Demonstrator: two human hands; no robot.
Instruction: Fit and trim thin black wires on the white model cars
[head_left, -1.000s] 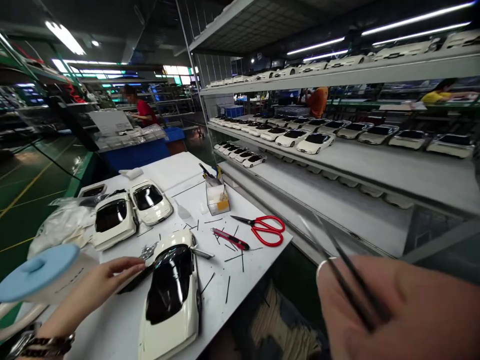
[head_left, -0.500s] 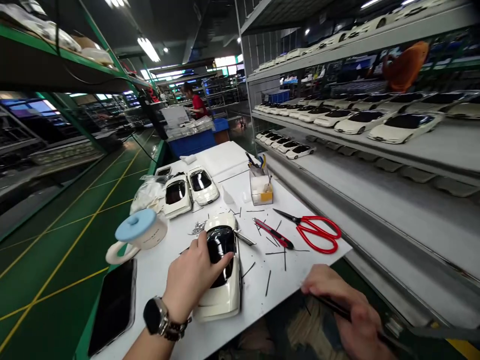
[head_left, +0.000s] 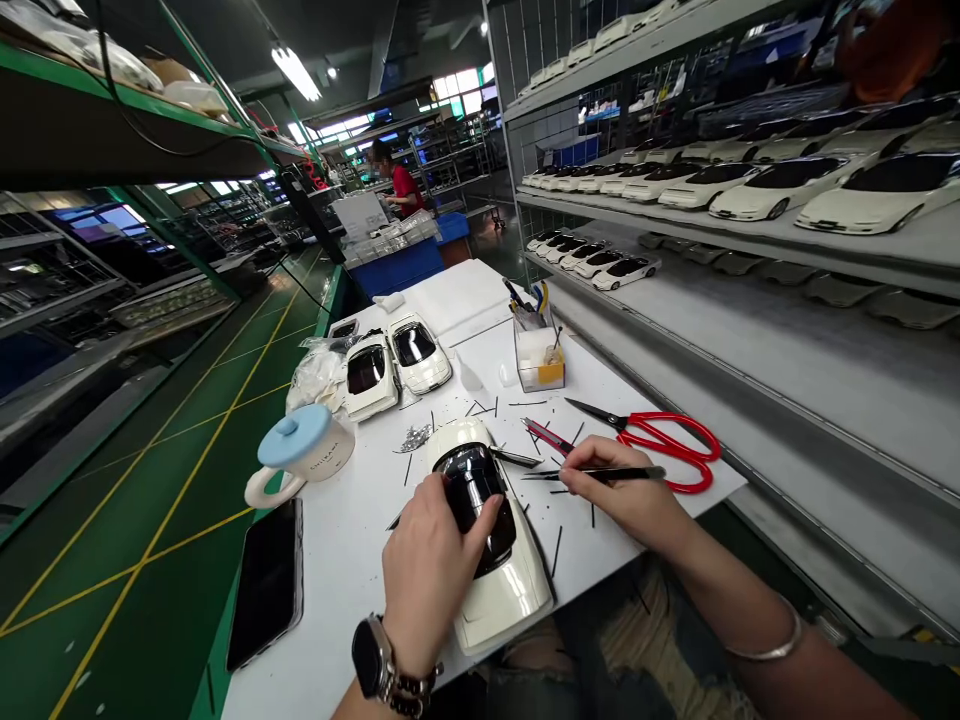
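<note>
A cream model car [head_left: 504, 600] with a dark glossy roof lies on the white table [head_left: 337, 560]. My left hand [head_left: 435, 550], a watch on its wrist, is wrapped over the car's left side, thumb on the dark roof. To the right of the car, my right hand [head_left: 626, 490] pinches black tweezers [head_left: 634, 473], their tips pointing left over the table. Beneath and beyond them lies a red utility knife [head_left: 547, 437]. Thin black strips [head_left: 557, 550] are scattered about the car.
Red-handled scissors [head_left: 667, 440] lie at the right. A tool box [head_left: 540, 350] stands behind. At the left are a lidded mug [head_left: 322, 450], a phone [head_left: 266, 585] and two more model cars [head_left: 420, 355]. Shelves [head_left: 675, 350] line the right; a person in red [head_left: 405, 187] is further off.
My right hand has come up from beyond the table's front edge to above the table, holding the tweezers. The view has shifted, and the car now sits more tilted under my left hand.
</note>
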